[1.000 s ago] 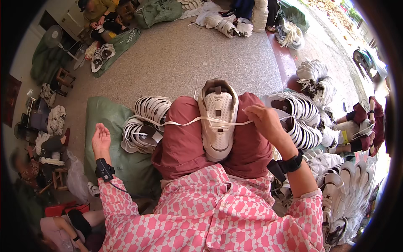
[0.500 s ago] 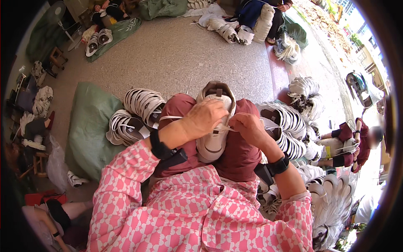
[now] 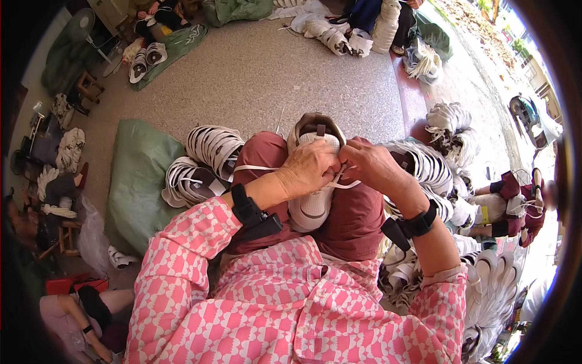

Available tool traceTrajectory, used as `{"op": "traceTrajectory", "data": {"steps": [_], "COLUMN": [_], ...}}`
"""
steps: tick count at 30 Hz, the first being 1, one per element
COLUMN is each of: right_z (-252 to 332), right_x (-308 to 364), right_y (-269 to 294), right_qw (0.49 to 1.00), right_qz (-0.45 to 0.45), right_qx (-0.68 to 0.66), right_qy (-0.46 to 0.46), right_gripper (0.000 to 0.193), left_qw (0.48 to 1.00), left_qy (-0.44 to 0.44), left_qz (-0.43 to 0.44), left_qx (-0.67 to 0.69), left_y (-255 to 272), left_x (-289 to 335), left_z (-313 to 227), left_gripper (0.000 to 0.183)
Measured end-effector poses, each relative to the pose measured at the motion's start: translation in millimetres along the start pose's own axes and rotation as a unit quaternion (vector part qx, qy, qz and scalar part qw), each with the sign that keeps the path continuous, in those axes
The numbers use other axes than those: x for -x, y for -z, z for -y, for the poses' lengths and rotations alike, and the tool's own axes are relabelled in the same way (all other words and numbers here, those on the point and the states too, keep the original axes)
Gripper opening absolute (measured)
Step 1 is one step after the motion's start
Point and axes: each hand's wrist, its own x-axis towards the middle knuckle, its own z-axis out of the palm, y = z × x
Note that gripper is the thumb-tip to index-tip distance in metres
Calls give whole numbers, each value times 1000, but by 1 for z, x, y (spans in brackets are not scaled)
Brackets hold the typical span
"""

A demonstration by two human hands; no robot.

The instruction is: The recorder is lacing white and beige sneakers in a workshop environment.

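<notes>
A beige and white sneaker (image 3: 311, 210) is held between my knees, its toe toward me and its brown-lined opening (image 3: 315, 121) facing away. My left hand (image 3: 308, 165) lies over the tongue and lacing, fingers pinched on a white shoelace (image 3: 347, 184). Against it, at the shoe's right edge, my right hand (image 3: 377, 165) pinches the same lace. Fingertips of both hands almost meet, and a loop of lace hangs below them. Another length of lace (image 3: 257, 168) crosses my left thigh. My fingers partly hide the eyelets.
Stacked shoe uppers (image 3: 215, 148) and a green sack (image 3: 142, 182) lie at my left. More stacked uppers (image 3: 424, 167) crowd my right side, with a fanned pile (image 3: 494, 279) farther down. Other people sit around the floor, one at the far right (image 3: 533, 206).
My right hand has moved up and in against my left hand, and a lace loop now hangs below the fingers. The view has shifted slightly.
</notes>
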Motion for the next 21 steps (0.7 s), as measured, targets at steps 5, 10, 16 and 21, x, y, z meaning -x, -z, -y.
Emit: {"op": "traceTrajectory", "data": {"steps": [5,10,16,21], "right_z": [-14,-15,-16,-11], "right_x": [-2,-4,-10,-9], "right_y": [-3,-3,-6,-2], "right_qw": [997,995,994,996], "right_qz": [0,-7,3,24], "right_qx": [-38,7,27,19], "right_qy": [71,101,105,83], "right_gripper": [33,34,36,33], "left_qw": [1000,999,1000,979], "left_qy": [17,3,-16,-78], "left_qz": [7,19,-5,-30], "left_qx": [7,-26,-26,-183], "left_y": [1,2,2,38], "left_x": [0,-1,0,-4], "left_z": [-1,-1,-1,2], "left_gripper": [7,5,6,9]}}
